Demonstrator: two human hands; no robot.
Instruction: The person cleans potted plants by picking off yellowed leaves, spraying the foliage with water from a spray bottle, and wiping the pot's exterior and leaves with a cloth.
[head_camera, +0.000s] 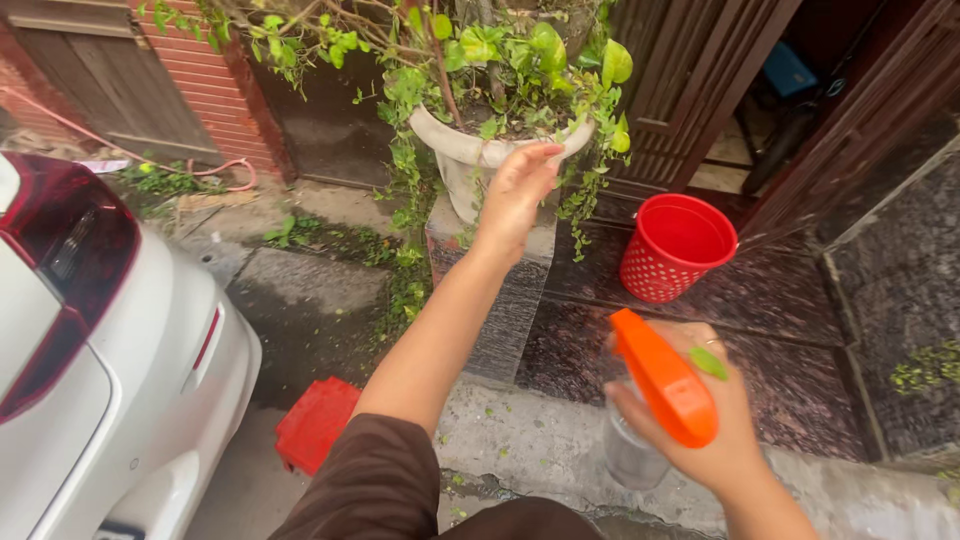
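My right hand (715, 425) grips a clear spray bottle (632, 450) with an orange trigger head (663, 377), low at the right. My left hand (515, 195) is stretched forward, fingers together, holding nothing, its fingertips at the rim of a pale stone planter (455, 150). The planter holds a leafy green plant (500, 55) with trailing vines and stands on a grey stone pedestal (505, 300). My left arm wears a brown sleeve (375, 480).
A red perforated basket (675, 248) stands on the wet dark tiles to the right of the pedestal. The rear of a white car (110, 380) fills the left. A red flat object (315, 422) lies on the ground by the car. Dark wooden doors stand behind.
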